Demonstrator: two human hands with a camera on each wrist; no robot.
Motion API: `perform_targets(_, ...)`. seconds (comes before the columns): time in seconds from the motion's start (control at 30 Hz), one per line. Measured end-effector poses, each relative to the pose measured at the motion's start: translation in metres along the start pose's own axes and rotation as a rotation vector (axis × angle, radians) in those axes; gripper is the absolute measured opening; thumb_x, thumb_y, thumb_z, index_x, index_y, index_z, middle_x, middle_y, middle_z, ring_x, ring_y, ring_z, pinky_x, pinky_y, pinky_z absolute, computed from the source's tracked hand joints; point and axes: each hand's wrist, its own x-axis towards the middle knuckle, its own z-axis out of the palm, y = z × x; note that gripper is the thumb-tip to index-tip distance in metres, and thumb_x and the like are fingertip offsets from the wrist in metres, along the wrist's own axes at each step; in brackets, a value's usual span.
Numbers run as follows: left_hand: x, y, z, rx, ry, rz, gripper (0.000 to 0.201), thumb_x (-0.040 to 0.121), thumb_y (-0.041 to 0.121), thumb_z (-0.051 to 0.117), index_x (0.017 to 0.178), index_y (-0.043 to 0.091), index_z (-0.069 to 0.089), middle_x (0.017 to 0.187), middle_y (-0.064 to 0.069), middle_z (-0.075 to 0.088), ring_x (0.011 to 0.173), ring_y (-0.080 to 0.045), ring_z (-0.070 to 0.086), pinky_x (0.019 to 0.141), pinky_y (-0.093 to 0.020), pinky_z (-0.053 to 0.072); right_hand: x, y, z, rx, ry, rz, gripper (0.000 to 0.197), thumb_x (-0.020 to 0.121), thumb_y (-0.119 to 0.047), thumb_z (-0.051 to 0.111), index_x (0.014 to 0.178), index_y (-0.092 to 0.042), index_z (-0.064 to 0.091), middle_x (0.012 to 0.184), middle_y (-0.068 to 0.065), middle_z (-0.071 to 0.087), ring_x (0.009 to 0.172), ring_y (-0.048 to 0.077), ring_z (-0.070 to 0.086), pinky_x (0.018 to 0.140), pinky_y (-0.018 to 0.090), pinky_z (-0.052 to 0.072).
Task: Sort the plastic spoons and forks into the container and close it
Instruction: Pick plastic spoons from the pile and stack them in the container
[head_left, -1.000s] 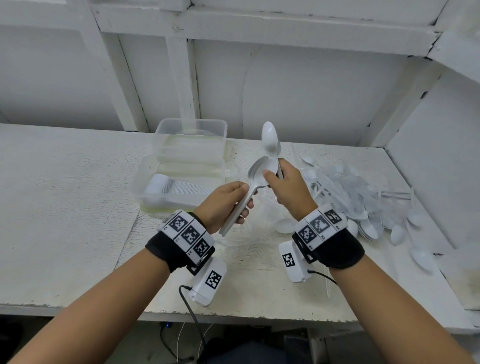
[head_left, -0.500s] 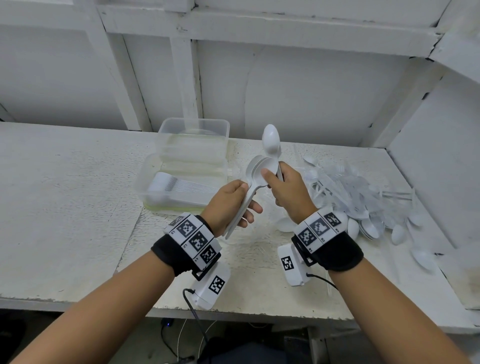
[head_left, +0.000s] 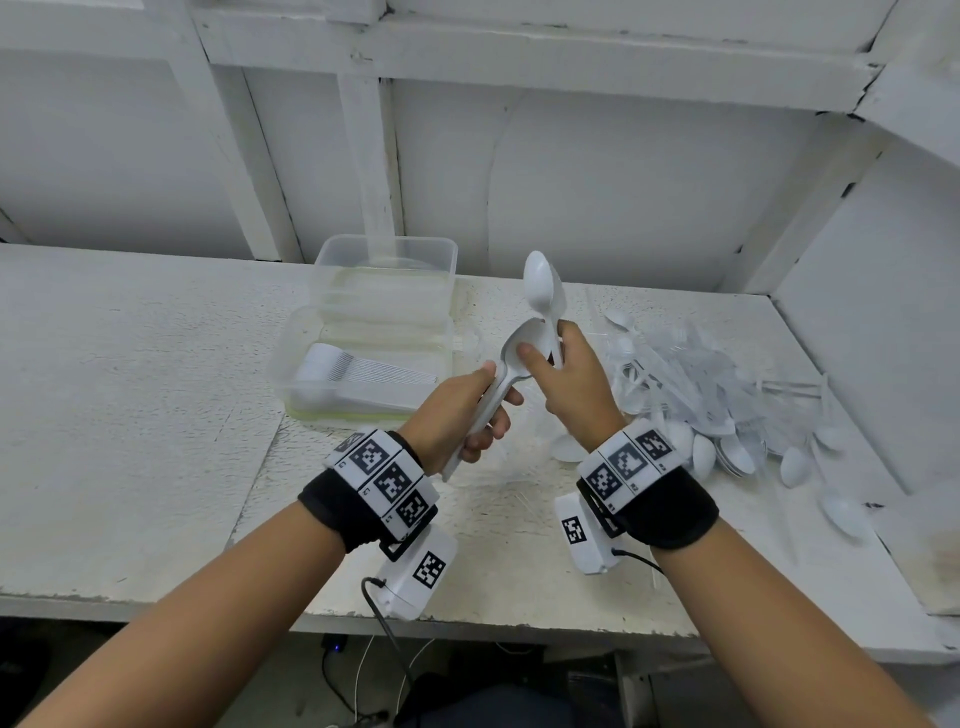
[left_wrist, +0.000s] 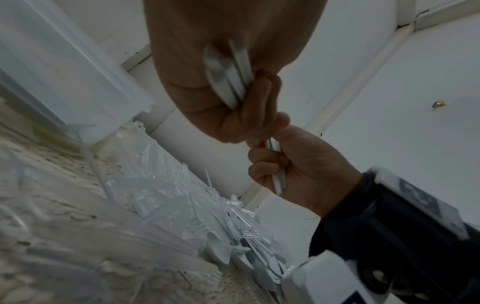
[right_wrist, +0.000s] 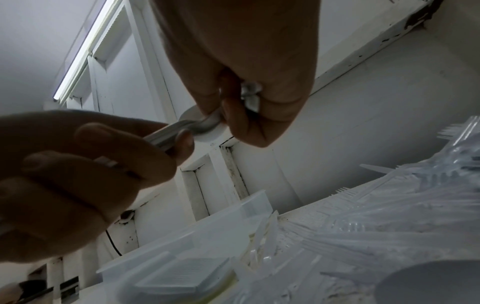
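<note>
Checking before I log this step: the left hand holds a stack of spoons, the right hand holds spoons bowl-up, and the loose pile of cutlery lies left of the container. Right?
One thing is wrong: the loose pile of cutlery lies right of the container, not left, as the head view shows. The rest stands: the left hand holds a stack of spoons, and the right hand holds spoons bowl-up.

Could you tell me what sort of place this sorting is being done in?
Probably a plain workroom or storage space: a rough white-painted bench, bare white framed walls, and cables hanging under the bench.
</note>
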Motion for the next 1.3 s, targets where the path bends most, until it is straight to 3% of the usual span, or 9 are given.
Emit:
perform_targets(0.1, -0.001, 0.0, -0.001, 0.019, -0.102, -0.018, 0.039, 0.101, 0.038, 0.029, 0.093, 0.011, 0.055, 0.054, 0.001, 0.051, 0.039, -0.009, 0.039, 0.039, -0.018, 0.035, 0.002, 0.001, -0.003, 0.041, -0.06, 0.042, 0.015, 0.093, -0.022, 0.054, 0.079, -0.02, 0.048, 0.067, -0.006, 0.044, 0.058, 0.007, 0.041, 0.049, 0.022, 0.034)
perform_targets(0.23, -0.002, 0.001, -0.007, -0.144, -0.258, -0.076, 0.028, 0.093, 0.033, 0.043, 0.1, 0.009, 0.056, 0.064, -0.001, 0.054, 0.054, -0.012, 0.052, 0.05, -0.026, 0.052, 0.003, 0.001, -0.01, 0.182, -0.128, 0.077, 0.016, 0.093, -0.018, 0.055, 0.078, -0.018, 0.048, 0.062, -0.003, 0.04, 0.046, 0.005, 0.035, 0.04, 0.02, 0.028)
perform_targets(0.3, -0.002, 0.003, -0.01, -0.237, -0.295, -0.115, 0.029, 0.087, 0.031, 0.047, 0.1, 0.007, 0.056, 0.067, -0.002, 0.059, 0.057, -0.013, 0.058, 0.053, -0.027, 0.053, 0.003, 0.001, -0.012, 0.264, -0.161, 0.094, 0.016, 0.094, -0.018, 0.053, 0.08, -0.015, 0.047, 0.06, -0.001, 0.037, 0.039, 0.003, 0.031, 0.037, 0.018, 0.026)
perform_targets(0.43, -0.002, 0.006, -0.009, -0.3, -0.276, -0.141, 0.028, 0.096, 0.024, 0.039, 0.101, 0.004, 0.057, 0.069, -0.004, 0.064, 0.057, -0.013, 0.062, 0.054, -0.025, 0.054, 0.003, 0.001, -0.014, 0.279, -0.188, 0.105, 0.016, 0.094, -0.023, 0.053, 0.082, -0.014, 0.048, 0.061, 0.0, 0.038, 0.039, 0.004, 0.029, 0.037, 0.019, 0.022)
perform_targets(0.57, -0.002, 0.005, -0.006, -0.258, -0.26, -0.152, 0.036, 0.1, 0.029, 0.032, 0.106, 0.004, 0.058, 0.069, -0.003, 0.063, 0.054, -0.012, 0.059, 0.054, -0.024, 0.053, 0.002, 0.001, -0.015, 0.255, -0.165, 0.084, 0.018, 0.093, -0.023, 0.055, 0.078, -0.016, 0.047, 0.059, -0.003, 0.036, 0.039, 0.003, 0.029, 0.037, 0.017, 0.025)
perform_targets(0.77, -0.005, 0.005, -0.003, -0.256, -0.281, -0.173, 0.037, 0.101, 0.027, 0.03, 0.11, 0.003, 0.057, 0.073, -0.005, 0.062, 0.059, -0.014, 0.06, 0.058, -0.027, 0.054, 0.0, 0.001, -0.015, 0.134, -0.123, 0.04, 0.018, 0.092, -0.021, 0.055, 0.076, -0.019, 0.047, 0.062, -0.003, 0.038, 0.05, 0.008, 0.034, 0.042, 0.021, 0.03)
perform_targets(0.97, -0.008, 0.005, 0.007, -0.1, -0.122, -0.028, 0.033, 0.103, 0.024, 0.029, 0.104, 0.006, 0.057, 0.089, -0.015, 0.069, 0.073, -0.023, 0.068, 0.068, -0.033, 0.057, 0.0, 0.0, -0.013, 0.059, -0.072, 0.011, 0.015, 0.092, -0.019, 0.054, 0.078, -0.017, 0.048, 0.066, -0.004, 0.042, 0.056, 0.008, 0.039, 0.049, 0.021, 0.034)
perform_targets(1.1, -0.01, 0.003, 0.015, -0.017, -0.001, 0.049, 0.033, 0.103, 0.026, 0.028, 0.1, 0.008, 0.055, 0.088, -0.015, 0.068, 0.067, -0.023, 0.068, 0.063, -0.032, 0.057, -0.002, 0.0, -0.011, 0.016, -0.039, -0.009, 0.016, 0.092, -0.019, 0.053, 0.078, -0.016, 0.048, 0.068, -0.003, 0.044, 0.059, 0.008, 0.041, 0.054, 0.02, 0.034)
perform_targets(1.3, -0.011, -0.002, 0.025, 0.096, 0.142, 0.11, 0.032, 0.103, 0.028, 0.026, 0.109, 0.007, 0.05, 0.086, -0.014, 0.067, 0.061, -0.023, 0.066, 0.059, -0.033, 0.055, -0.003, -0.002, -0.005, -0.036, 0.001, -0.013, 0.014, 0.091, -0.019, 0.052, 0.083, -0.008, 0.052, 0.067, -0.001, 0.046, 0.061, 0.01, 0.042, 0.059, 0.023, 0.037)
